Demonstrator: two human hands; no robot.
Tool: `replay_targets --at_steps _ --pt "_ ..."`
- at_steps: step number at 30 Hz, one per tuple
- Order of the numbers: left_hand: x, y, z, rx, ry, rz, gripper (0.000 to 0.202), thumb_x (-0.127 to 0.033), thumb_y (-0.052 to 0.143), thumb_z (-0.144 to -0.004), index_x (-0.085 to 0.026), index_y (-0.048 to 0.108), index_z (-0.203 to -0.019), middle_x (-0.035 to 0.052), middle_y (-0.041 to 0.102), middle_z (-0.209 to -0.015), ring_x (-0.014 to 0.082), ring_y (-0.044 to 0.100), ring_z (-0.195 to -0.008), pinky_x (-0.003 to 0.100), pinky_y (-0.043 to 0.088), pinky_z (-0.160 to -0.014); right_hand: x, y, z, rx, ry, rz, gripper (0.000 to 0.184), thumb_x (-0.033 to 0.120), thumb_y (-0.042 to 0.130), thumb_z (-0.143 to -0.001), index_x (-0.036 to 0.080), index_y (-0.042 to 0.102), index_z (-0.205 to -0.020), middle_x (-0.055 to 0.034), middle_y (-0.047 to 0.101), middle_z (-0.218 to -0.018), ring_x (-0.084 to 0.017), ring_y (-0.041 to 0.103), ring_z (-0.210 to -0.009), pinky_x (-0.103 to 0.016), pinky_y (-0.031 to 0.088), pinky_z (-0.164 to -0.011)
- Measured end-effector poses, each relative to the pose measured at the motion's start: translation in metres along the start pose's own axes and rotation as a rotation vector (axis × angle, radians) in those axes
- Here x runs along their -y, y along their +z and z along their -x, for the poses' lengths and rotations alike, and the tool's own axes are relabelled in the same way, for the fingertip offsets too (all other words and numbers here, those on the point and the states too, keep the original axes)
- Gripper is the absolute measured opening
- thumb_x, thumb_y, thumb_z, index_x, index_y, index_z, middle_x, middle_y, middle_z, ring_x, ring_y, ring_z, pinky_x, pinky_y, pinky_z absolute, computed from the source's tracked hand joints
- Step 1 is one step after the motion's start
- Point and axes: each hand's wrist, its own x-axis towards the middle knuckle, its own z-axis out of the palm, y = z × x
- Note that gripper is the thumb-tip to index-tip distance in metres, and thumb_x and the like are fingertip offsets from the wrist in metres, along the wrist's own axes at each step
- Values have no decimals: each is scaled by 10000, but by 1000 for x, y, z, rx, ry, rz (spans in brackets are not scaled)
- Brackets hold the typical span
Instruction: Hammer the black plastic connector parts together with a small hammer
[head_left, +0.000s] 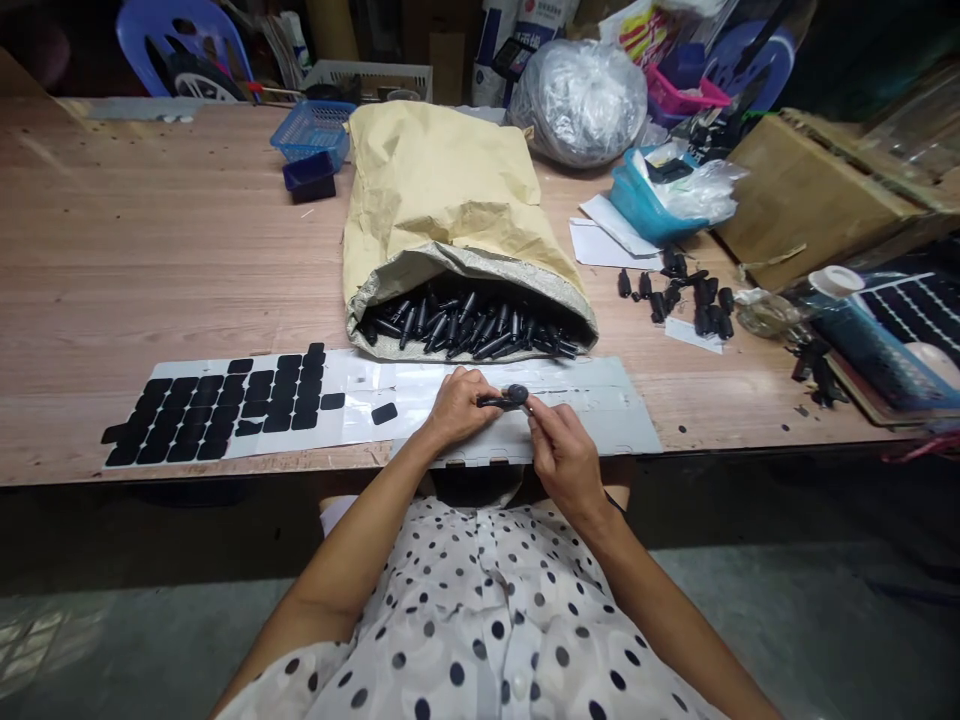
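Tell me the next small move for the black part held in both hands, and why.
Probably press down with the right hand on the round end of the black part while the left hand steadies its stem. Both hands pinch it above the white sheet, right fingertips on that round end; whether a pad lies under them is hidden.

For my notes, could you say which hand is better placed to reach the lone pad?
Probably left: the left hand lies nearest the pad; the right hand is farther, beyond the part.
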Motion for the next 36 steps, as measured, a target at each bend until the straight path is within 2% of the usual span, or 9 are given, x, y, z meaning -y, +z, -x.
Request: replay_targets --at_steps 3,7,11,14,17,20,23,30,36 --pt "0 -1 1 -2 -6 12 181 -224 759 -789 -290 839 -938 23 661 -843 245 559 -949 425 490 -944 -1 -3 1 -14 31 -4 406 304 433 -1043 282 704 -1345 -46 605 -868 -180 624 -805 -279 551 -737" --pt "0 -2 1 -6 -10 17 177 -231 754 -796 -274 841 -944 30 664 -844 248 566 -950 434 494 -942 -4 -2 3 58 63 9 404 318 421 -1038 274 717 -1310 -44 606 -862 -184 622 -791 -285 542 -723" --pt "1 -2 2 -16 -1 14 168 -234 763 -783 -277 837 -927 26 671 -846 254 568 -953 445 490 -945 -13 -14 -6 -22 103 65 418 348 394 -1042 256 709 -1300 -68 632 -909 -218 621 -869 -341 540 -825" --pt "1 -2 3 -16 -4 10 162 -242 759 -791 -272 832 -932 28 688 -874 257 566 -956 454 484 -949 -34 -31 -20 -116 201 221 436 342 384 -1033 227 693 -1320 -92 626 -957 -236 600 -914 -361 505 -860" --pt "2 -3 3 -5 7 14 150 -270 724 -839 -271 825 -950 30 699 -886 254 562 -956 446 473 -950 -69 -43 -35 -174 357 413 410 300 431 -995 229 716 -1281 -99 596 -989 -237 563 -897 -353 452 -795" --pt "3 -4 4 -1 18 12 175 -303 638 -918 -266 808 -925 28 700 -887 242 557 -941 429 460 -949 -102 -45 -45 -218 462 534 358 251 499 -942 217 765 -1179 -96 563 -952 -234 508 -857 -353 385 -738" --pt "4 -5 4 11 24 -10 303 -312 527 -988 -240 759 -806 29 688 -878 226 542 -916 408 448 -935 -118 -39 -47 -245 521 575 335 220 525 -919 208 781 -1135 -109 561 -945 -246 474 -869 -359 333 -722" --pt "6 -7 5 23 23 -42 387 -325 446 -1026 -219 644 -711 31 649 -843 217 517 -882 394 440 -890 -115 -30 -45 -262 568 583 340 234 530 -929 210 781 -1157 -132 594 -992 -260 475 -900 -359 295 -724" --pt "2 -10 7 60 69 -76 390 -335 446 -1025 -221 672 -728 36 649 -838 221 527 -904 407 438 -922 -116 -31 -45 -272 543 579 326 225 527 -922 208 779 -1127 -118 578 -962 -242 462 -858 -343 270 -703"
